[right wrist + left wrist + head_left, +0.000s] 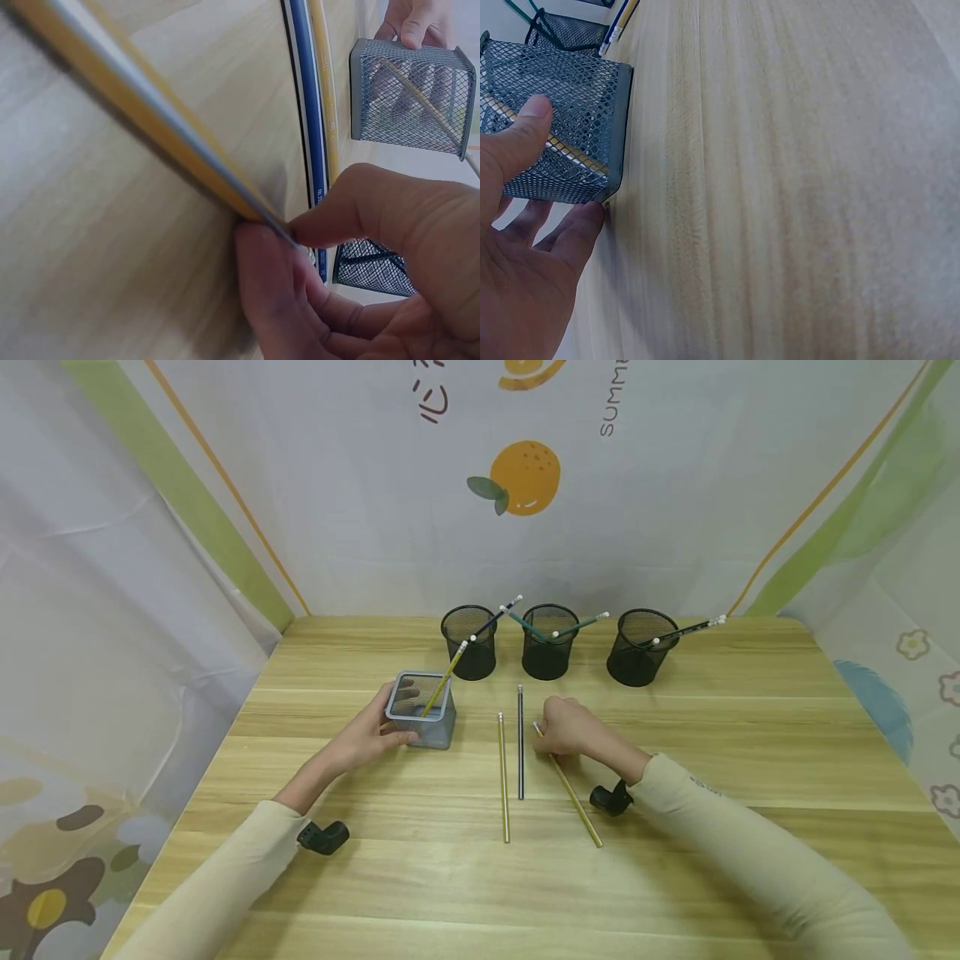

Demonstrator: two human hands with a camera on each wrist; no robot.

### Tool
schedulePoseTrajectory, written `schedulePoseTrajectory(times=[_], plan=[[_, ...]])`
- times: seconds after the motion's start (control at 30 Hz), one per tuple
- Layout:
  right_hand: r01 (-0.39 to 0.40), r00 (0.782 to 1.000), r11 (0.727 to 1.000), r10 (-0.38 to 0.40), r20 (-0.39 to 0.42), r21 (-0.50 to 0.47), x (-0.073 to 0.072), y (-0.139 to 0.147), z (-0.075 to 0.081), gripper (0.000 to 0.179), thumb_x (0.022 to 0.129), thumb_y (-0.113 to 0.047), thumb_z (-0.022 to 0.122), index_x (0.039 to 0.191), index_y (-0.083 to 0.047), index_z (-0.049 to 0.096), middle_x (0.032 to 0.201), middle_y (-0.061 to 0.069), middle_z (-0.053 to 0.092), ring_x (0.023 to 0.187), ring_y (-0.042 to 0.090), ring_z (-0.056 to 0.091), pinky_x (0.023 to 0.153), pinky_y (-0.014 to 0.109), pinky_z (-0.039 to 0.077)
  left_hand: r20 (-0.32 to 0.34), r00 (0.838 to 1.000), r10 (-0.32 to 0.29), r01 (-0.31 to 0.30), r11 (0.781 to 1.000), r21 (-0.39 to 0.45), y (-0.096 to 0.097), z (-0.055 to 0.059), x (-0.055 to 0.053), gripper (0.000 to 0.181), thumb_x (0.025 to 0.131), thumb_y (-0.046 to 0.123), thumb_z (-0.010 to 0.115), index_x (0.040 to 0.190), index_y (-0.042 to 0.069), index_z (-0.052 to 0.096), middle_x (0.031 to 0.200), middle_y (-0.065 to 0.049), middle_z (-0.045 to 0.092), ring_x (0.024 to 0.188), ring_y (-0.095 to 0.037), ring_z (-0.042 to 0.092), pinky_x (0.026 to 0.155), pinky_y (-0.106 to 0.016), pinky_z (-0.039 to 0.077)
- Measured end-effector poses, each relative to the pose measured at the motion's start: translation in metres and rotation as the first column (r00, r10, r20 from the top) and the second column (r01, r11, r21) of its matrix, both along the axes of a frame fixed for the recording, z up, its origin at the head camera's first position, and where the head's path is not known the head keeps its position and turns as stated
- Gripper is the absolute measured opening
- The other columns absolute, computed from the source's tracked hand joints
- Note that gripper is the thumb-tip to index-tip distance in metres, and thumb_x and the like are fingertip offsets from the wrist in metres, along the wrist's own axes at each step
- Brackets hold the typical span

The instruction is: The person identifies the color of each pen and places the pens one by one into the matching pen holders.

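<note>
My left hand (367, 739) holds a grey square mesh pencil holder (423, 732) on the table, thumb on the near side and fingers around the far side. One yellow pencil (442, 682) leans inside the holder, eraser end up. In the right wrist view, thumb and fingers of my right hand (367, 255) pinch a yellow pencil (165, 112) close to its eraser end. The head view has that pencil lying slanted toward the near right. Left of it on the table are a dark blue pencil (521, 752) and another yellow pencil (503, 785).
Behind the hands stand three round black mesh cups, at left (474, 660), middle (545, 662) and right (632, 667), each with pencils leaning out. A white printed cloth (375, 510) hangs behind the wooden table (420, 893).
</note>
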State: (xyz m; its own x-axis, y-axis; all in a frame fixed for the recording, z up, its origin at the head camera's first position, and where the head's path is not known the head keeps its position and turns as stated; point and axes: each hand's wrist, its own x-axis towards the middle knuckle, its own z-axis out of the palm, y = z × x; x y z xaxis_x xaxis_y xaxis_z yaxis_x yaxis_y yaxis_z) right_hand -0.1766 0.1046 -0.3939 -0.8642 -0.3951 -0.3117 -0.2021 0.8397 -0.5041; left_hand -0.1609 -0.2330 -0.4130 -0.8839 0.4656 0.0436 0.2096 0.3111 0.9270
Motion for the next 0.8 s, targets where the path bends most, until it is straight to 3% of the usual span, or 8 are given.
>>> schedulePoseTrajectory(times=[0.4, 0.57, 0.8], plan=[[-0.054, 0.999, 0.998, 0.054, -0.006, -0.013, -0.003, 0.005, 0.001, 0.044, 0.078, -0.004, 0.065, 0.045, -0.018, 0.039, 0.040, -0.007, 0.041, 0.036, 0.006, 0.037, 0.042, 0.019, 0.024, -0.002, 1.000, 0.002, -0.002, 1.000, -0.005, 0.000, -0.001, 0.000, 0.082, 0.091, -0.011, 0.069, 0.156, -0.003, 0.019, 0.153, -0.031, 0.033, 0.137, -0.050, 0.039, 0.111, -0.059, 0.035], [-0.087, 0.996, 0.994, 0.087, -0.012, -0.062, -0.004, 0.011, 0.002, 0.046, 0.080, -0.004, 0.065, 0.044, -0.019, 0.041, 0.040, -0.007, 0.045, 0.036, 0.005, 0.038, 0.042, 0.018, 0.023, -0.001, 1.000, 0.004, -0.004, 1.000, -0.002, -0.001, -0.001, -0.001, 0.081, 0.091, -0.011, 0.069, 0.155, -0.002, 0.020, 0.153, -0.031, 0.033, 0.137, -0.050, 0.038, 0.112, -0.058, 0.035], [-0.072, 0.997, 0.990, 0.075, 0.025, -0.120, -0.002, 0.016, 0.007, 0.046, 0.083, -0.002, 0.065, 0.047, -0.018, 0.040, 0.042, -0.006, 0.045, 0.039, 0.008, 0.045, 0.044, 0.018, 0.024, -0.003, 1.000, 0.004, -0.004, 1.000, -0.006, -0.002, -0.002, -0.001, 0.082, 0.091, -0.011, 0.069, 0.156, -0.002, 0.020, 0.153, -0.030, 0.034, 0.137, -0.049, 0.039, 0.111, -0.058, 0.035]])
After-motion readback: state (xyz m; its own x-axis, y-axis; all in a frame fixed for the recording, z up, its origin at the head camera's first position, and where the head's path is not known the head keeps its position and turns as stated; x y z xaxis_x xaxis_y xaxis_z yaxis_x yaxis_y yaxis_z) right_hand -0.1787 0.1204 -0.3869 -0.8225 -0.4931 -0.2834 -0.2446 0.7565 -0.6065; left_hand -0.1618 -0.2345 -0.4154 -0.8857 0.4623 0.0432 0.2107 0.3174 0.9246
